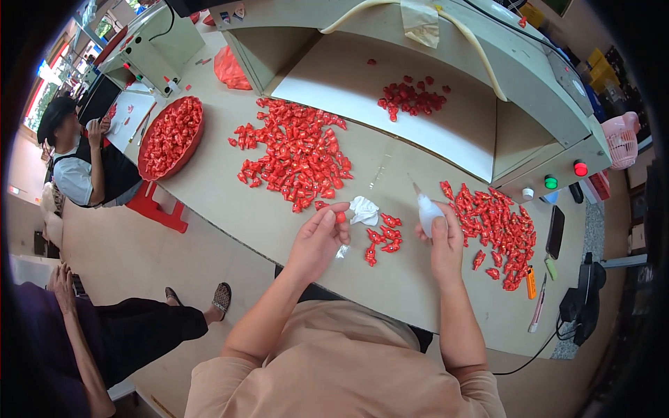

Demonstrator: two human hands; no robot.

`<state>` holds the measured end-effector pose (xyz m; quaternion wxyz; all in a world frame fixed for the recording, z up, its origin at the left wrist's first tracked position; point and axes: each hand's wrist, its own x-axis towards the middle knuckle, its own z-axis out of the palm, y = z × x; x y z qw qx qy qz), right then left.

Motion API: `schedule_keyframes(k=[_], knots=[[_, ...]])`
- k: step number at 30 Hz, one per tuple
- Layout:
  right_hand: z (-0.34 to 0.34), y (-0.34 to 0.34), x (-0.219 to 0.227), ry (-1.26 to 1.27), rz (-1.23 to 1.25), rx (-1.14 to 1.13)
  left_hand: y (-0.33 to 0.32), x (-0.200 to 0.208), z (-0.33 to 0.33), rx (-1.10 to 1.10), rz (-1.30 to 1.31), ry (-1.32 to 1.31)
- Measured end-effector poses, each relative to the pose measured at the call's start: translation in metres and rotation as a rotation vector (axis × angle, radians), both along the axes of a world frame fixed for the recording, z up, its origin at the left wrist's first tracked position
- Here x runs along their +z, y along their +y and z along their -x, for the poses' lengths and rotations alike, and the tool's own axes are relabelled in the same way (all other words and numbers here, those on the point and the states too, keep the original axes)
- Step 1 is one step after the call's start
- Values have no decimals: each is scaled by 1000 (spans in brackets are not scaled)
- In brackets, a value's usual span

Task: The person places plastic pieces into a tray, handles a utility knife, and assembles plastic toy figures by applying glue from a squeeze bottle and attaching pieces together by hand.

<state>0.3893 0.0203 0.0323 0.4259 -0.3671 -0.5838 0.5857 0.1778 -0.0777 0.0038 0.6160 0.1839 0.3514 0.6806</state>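
Between the thumb and fingers of my left hand is a small red piece, mostly hidden by the fingertips. My right hand is closed around a white squeeze bottle, its thin nozzle tilted up and to the left. A crumpled white tissue lies on the table between the hands. Just in front of it sits a small group of red figurines. Left of centre spreads a large heap of red figurines. Another pile of red figurines lies to the right of my right hand.
A machine with an open bay stands behind, with small red parts inside. Far left is a red basin full of pieces. An orange cutter and black phone lie right. One person sits left; another is nearer.
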Motion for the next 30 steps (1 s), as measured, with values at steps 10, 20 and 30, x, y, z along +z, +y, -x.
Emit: schedule_keyframes(k=[10, 20, 30], knots=[[24, -26, 25, 137, -48, -6, -4, -8, -13, -102, -15, -314], [24, -30, 7, -115, -588, -54, -2, -7, -14, -148, -31, -267], [30, -33, 9, -146, -669, -49, -3, -4, -16, -125, -4, -244]])
